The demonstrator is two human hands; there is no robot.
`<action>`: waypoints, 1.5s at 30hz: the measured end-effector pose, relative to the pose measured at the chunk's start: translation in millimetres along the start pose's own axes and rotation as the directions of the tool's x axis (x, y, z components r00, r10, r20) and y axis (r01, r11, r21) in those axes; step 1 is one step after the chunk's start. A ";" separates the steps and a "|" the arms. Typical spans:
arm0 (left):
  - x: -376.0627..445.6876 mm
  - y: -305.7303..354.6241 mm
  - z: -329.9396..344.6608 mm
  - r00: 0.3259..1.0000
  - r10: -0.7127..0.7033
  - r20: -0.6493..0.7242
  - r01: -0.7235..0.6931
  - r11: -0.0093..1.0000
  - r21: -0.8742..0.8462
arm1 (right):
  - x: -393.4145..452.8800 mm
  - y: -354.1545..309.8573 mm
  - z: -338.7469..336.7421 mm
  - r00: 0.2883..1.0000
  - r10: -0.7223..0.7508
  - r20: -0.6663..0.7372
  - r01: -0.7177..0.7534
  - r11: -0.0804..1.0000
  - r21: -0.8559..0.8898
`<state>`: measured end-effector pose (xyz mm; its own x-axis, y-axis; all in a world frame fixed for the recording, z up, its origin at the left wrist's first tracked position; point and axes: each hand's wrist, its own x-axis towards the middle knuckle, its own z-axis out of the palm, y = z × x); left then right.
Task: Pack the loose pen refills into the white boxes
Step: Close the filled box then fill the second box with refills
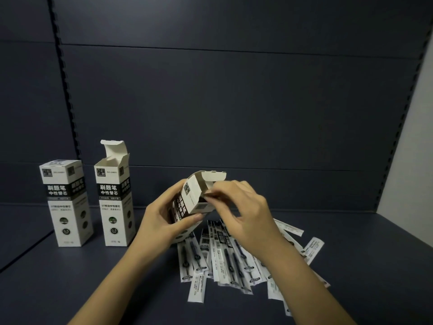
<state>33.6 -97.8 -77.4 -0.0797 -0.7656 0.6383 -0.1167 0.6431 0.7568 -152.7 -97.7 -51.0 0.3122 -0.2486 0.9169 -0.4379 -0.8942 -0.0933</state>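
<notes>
Both bare forearms reach forward and converge. The left hand is curled, thumb lying forward along its underside, fingers wrapped out of sight. The right hand arches higher, its fingers bent in a pinch

Two boxes upright on shelf, far left: closed box leftmost, open-flap box beside it. Held box tilted at centre, above refill pile lying front-right.

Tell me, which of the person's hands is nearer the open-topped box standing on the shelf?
Left. The left hand grips the tilted box just right of the open standing box; the right hand works farther right.
</notes>
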 end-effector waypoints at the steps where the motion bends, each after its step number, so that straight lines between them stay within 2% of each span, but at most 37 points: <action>1: 0.0 -0.2 0.0 1.000 0.001 -0.003 -0.001 1.000 -0.006 | -0.5 -1.2 -0.2 0.999 -0.025 0.023 0.026 0.999 -0.031; 4: 0.0 -0.7 0.0 1.000 0.009 -0.012 -0.009 1.000 -0.011 | -1.1 -4.4 -1.4 0.997 -0.042 0.058 0.045 0.997 -0.063; 7: -0.4 -2.4 -0.6 1.000 0.000 0.003 0.000 1.000 -0.013 | -2.1 -6.3 -6.0 0.991 0.057 0.121 -0.050 0.997 -0.056; 10: -0.3 -5.3 -2.2 1.000 0.006 0.026 -0.006 1.000 0.003 | -3.5 -5.9 -10.0 0.947 0.163 0.276 -0.136 0.984 -0.115; 12: 0.4 -5.0 -2.2 1.000 0.014 0.011 -0.014 1.000 0.018 | -4.8 -5.5 -12.8 0.932 0.185 0.311 -0.177 0.983 -0.052; 15: 1.7 -2.2 -1.6 1.000 0.021 -0.017 -0.020 0.999 0.030 | -4.6 2.9 -20.5 0.960 0.246 0.135 -0.262 0.957 0.125; 18: 1.8 -1.6 -2.9 1.000 0.015 -0.027 -0.015 0.999 0.031 | -4.4 21.0 -26.1 0.927 0.375 0.018 -0.374 0.915 0.154; 20: 1.4 -2.6 -3.3 0.999 0.008 -0.033 -0.007 1.000 0.025 | -7.1 34.7 -25.0 0.855 0.513 0.079 -0.518 0.853 0.062; 22: 1.2 -3.5 -3.8 0.999 0.003 -0.038 -0.003 1.000 0.018 | -11.9 46.4 -21.8 0.752 0.626 0.206 -0.610 0.780 -0.139; 25: 0.2 -4.0 -3.8 0.999 0.006 -0.038 -0.005 1.000 0.012 | -20.8 56.2 -15.8 0.587 0.725 0.360 -0.623 0.688 -0.371; 28: -0.6 -3.1 -3.4 0.999 0.001 -0.042 -0.001 1.000 0.006 | -26.9 56.1 -9.6 0.414 0.794 0.446 -0.612 0.605 -0.509; 31: -0.5 -2.9 -3.2 0.999 -0.010 -0.033 0.010 1.000 0.009 | -32.0 53.8 -4.4 0.323 0.812 0.486 -0.593 0.574 -0.565; 38: -0.9 -3.3 -1.9 0.999 -0.014 -0.033 0.014 1.000 0.017 | -30.3 47.9 2.0 0.279 0.841 0.463 -0.610 0.528 -0.591; 43: -1.1 -3.0 -1.3 0.999 -0.017 -0.029 0.017 1.000 0.008 | -31.6 54.0 -2.6 0.310 0.854 0.418 -0.667 0.509 -0.544; 45: -1.4 -3.9 -1.7 0.999 -0.018 -0.033 0.018 1.000 0.005 | -28.6 54.6 -8.5 0.363 0.843 0.398 -0.725 0.523 -0.447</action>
<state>35.8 -99.2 -81.0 -0.0453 -0.7759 0.6292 -0.1233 0.6293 0.7673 -192.7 -136.2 -79.0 0.0796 -0.9918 0.0996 -0.8327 -0.1211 -0.5403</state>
